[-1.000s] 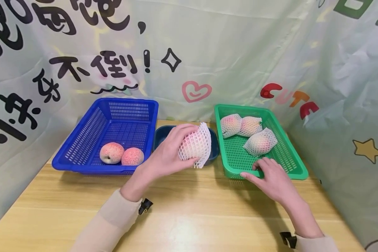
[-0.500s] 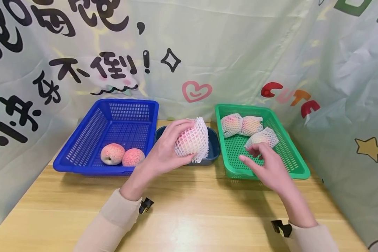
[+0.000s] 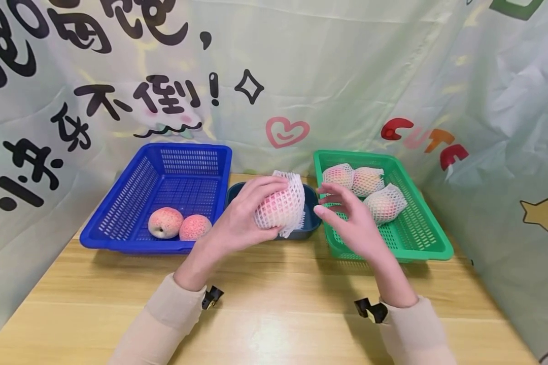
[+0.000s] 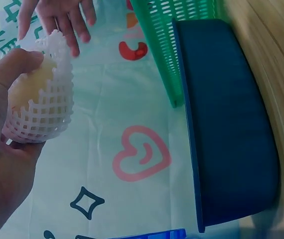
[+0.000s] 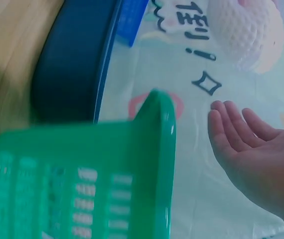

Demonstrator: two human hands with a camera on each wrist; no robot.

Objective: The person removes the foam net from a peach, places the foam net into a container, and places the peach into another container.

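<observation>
In the head view my left hand point(image 3: 237, 218) grips a peach point(image 3: 274, 207) partly covered by a white foam net point(image 3: 297, 200), held above a dark blue tub point(image 3: 309, 223). Bare yellowish skin of the fruit shows by my thumb in the left wrist view, with the net around the rest. My right hand point(image 3: 349, 218) is raised over the left side of the green basket point(image 3: 422, 253), apart from the peach. Its fingers are loosely bent and hold nothing. Several net-wrapped peaches, one of them point(image 3: 385, 204) nearest my right hand, lie in that basket.
A blue basket point(image 3: 137, 246) stands at the left with two bare peaches, one point(image 3: 165, 223) beside the other point(image 3: 195, 228). The dark blue tub sits between both baskets on the wooden table point(image 3: 265, 304). A printed cloth point(image 3: 347, 76) hangs close behind.
My right hand has moved from the green basket's front rim up and left toward the held peach. My left hand keeps its grip on the peach, shifting only slightly.
</observation>
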